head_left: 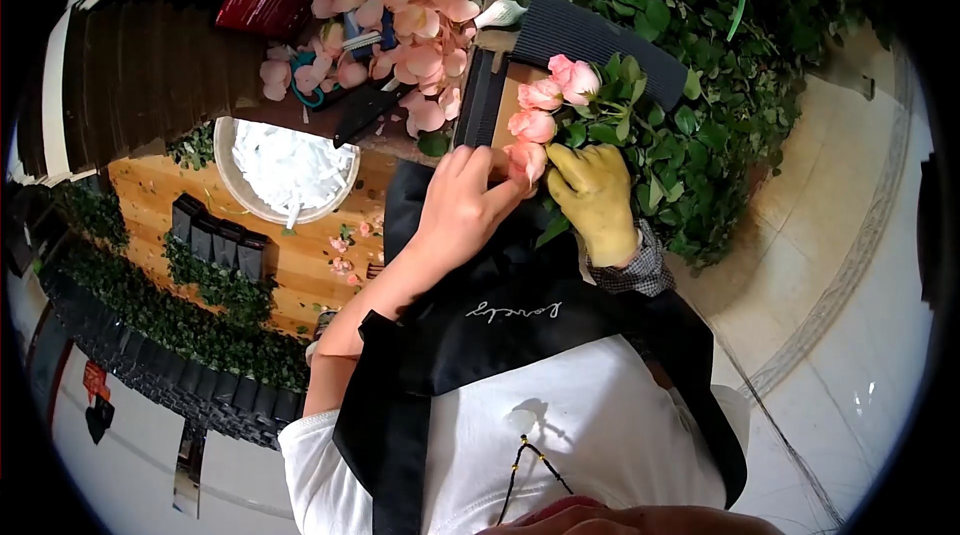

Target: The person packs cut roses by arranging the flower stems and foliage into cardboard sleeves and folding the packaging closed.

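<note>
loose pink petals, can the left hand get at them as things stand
Probably yes: the nearest loose pink petals lie just beyond the left hand, with nothing bulky seen between. It is at a pink rose, though, and would likely need to leave that first.

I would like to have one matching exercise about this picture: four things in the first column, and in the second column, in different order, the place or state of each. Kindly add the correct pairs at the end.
Things
1. Left hand
2. Right hand
3. Round, pale tub
4. Dark red, box-like packet

Place or state
A. Filled with small white pieces
B. Covered by a yellow glove
C. Beside loose pink petals, at the upper left
D. Bare, with fingers at a pink rose bloom

Correct pairs: 1-D, 2-B, 3-A, 4-C
</note>
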A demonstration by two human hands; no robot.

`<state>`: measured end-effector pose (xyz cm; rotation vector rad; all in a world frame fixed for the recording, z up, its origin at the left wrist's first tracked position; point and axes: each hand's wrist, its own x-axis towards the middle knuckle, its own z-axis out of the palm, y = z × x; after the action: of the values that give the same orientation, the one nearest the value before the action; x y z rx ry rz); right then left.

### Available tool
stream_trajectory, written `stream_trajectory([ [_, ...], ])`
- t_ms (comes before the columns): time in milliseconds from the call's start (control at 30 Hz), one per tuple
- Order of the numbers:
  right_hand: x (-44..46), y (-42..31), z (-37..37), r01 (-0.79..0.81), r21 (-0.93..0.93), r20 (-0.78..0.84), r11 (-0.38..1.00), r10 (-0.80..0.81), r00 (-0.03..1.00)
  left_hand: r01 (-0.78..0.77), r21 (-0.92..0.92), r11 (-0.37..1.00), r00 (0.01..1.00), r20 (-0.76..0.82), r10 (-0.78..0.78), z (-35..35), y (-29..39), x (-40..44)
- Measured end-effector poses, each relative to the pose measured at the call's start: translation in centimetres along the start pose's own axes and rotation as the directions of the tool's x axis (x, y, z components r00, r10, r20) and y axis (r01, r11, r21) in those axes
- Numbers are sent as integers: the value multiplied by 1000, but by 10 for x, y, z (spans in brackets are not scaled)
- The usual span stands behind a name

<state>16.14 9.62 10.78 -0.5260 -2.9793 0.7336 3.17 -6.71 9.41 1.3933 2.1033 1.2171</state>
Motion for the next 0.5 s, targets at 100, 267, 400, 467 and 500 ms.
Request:
stream_trajectory([
  [100,-4,2,-2,1,-4,32,1000,-1,999,158,-103,982,982,-86,-167,-6,-17,-14],
  [267,-6,2,-1,0,20,29,1000,0,1000,569,-52,821,760,-349,-549,-27,-47,-14],
  [400,-1,-1,-6,-3,11,83,1000,2,997,415,7,910,858,-335,-389,-22,-38,-6],
  [467,-1,-1,-7,13,0,77,1000,-13,997,202,-89,975,969,-126,-212,-22,-24,-1],
  [500,0,-1,-5,31,-3,73,1000,-31,997,187,-149,971,973,-110,-205,-16,-18,2],
])
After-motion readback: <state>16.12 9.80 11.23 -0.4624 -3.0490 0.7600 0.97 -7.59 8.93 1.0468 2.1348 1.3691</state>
